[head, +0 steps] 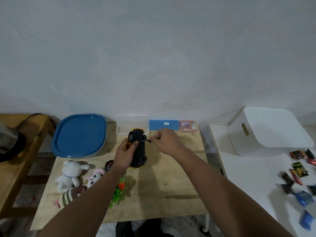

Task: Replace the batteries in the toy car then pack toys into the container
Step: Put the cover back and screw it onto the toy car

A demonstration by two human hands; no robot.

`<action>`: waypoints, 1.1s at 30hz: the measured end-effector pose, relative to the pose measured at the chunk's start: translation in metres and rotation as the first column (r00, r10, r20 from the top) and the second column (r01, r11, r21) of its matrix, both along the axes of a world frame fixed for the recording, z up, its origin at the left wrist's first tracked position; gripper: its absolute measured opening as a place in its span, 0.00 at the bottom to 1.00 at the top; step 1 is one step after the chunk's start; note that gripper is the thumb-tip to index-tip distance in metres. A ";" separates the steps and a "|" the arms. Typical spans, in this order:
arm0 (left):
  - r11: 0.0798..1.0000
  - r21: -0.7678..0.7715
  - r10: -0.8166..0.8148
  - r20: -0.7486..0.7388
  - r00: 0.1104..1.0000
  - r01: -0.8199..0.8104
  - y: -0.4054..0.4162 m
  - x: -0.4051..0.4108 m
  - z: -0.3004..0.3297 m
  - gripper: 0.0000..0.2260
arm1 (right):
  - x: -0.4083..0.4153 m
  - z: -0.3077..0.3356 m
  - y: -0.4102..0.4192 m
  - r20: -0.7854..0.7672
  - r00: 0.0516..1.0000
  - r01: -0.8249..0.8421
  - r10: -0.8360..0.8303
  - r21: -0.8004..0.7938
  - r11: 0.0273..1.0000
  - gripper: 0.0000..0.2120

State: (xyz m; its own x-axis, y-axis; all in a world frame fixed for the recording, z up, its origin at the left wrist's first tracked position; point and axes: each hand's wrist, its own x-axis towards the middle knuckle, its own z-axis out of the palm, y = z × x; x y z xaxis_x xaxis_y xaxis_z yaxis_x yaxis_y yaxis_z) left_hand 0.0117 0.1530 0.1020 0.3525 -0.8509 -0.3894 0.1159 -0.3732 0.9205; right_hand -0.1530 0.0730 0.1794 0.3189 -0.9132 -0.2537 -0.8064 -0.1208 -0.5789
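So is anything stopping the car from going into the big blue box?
Yes. The container has its blue lid on, so the toy car can't go in yet. The left hand grips the car while the right hand holds a screwdriver to its underside.

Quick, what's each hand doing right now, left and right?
Left hand: grips the toy car, held underside up.
Right hand: pinches a small screwdriver, its tip against the car's underside.

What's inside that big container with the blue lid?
Nothing can be told. The blue lid covers the container completely, so its contents are hidden. The plush toys lie on the table in front of it, not inside.
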 end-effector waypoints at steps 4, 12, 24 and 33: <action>1.000 -0.003 -0.005 0.004 1.000 0.005 0.001 0.002 0.001 0.09 | 0.001 0.001 0.003 0.037 0.999 -0.013 0.012 0.029 1.000 0.15; 1.000 -0.009 -0.014 -0.007 1.000 0.014 0.003 0.004 0.000 0.10 | 0.001 0.006 -0.001 0.035 0.999 -0.026 0.025 0.032 0.999 0.12; 1.000 0.004 -0.005 -0.033 0.999 0.005 0.004 0.004 -0.001 0.11 | 0.003 0.008 0.003 -0.056 0.997 -0.060 0.057 -0.058 0.996 0.19; 1.000 0.001 -0.011 -0.033 0.999 0.011 0.007 0.002 0.001 0.10 | 0.001 0.007 0.005 -0.004 0.998 -0.070 0.070 0.002 0.998 0.13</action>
State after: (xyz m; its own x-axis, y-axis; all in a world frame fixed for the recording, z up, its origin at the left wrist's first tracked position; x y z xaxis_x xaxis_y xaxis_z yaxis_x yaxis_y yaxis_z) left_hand 0.0139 0.1597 0.1026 0.3300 -0.8545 -0.4012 0.1417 -0.3754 0.9160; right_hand -0.1520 0.0783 0.1864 0.3807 -0.8885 -0.2564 -0.7983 -0.1759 -0.5760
